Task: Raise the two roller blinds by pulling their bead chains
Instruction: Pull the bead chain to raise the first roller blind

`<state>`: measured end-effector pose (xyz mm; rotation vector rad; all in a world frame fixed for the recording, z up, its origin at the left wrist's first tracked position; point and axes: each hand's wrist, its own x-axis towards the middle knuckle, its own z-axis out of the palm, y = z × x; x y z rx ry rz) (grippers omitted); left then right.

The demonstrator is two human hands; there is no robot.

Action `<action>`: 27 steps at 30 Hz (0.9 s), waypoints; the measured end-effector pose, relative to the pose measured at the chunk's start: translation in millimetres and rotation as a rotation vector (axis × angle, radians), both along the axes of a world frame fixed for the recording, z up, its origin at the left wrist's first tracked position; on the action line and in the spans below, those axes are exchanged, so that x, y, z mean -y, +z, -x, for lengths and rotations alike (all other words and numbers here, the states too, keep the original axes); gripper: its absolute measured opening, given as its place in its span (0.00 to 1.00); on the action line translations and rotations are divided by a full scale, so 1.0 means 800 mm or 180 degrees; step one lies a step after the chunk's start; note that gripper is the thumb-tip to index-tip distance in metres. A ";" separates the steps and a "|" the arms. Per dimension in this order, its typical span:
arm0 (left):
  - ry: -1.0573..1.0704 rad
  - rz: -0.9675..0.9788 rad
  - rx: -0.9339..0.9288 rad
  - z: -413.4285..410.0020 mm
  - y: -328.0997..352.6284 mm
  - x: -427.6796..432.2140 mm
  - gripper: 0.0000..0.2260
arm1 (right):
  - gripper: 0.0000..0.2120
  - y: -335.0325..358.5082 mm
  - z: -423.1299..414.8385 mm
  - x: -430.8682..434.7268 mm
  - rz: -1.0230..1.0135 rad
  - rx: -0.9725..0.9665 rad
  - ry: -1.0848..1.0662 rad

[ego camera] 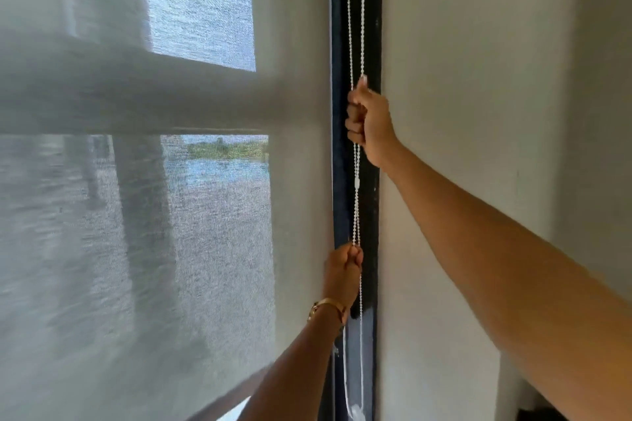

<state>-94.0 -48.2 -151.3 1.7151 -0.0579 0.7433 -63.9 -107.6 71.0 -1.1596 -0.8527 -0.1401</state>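
A sheer grey roller blind [143,222] covers the window on the left, its lower hem showing near the bottom edge of the view. A white bead chain [356,181] hangs in a loop along the dark window frame [371,27]. My right hand [367,120] is shut on the chain higher up, arm stretched from the right. My left hand [343,272], with a gold bracelet at the wrist, is shut on the same chain lower down. Only this one blind and one chain loop are in view.
A plain pale wall [478,113] fills the right side, next to the frame. Through the blind I make out outside beams, water and greenery. The chain's lower loop [355,410] dangles near the bottom of the frame.
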 end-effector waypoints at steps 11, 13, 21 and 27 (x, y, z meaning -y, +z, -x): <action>-0.1156 -0.0287 -0.0852 0.017 0.061 -0.041 0.15 | 0.21 -0.031 0.029 0.014 -0.0331 0.0078 -0.0362; -0.1101 -0.0009 -0.0481 0.018 0.109 -0.043 0.18 | 0.21 -0.035 0.028 0.018 -0.0337 0.0142 -0.0466; -0.1149 0.0132 0.0366 0.025 0.303 -0.015 0.19 | 0.23 -0.094 0.036 0.008 -0.0309 0.0357 -0.0548; -0.1251 0.0419 0.0787 0.034 0.355 0.015 0.21 | 0.23 -0.186 0.028 0.000 -0.0095 0.0391 -0.0716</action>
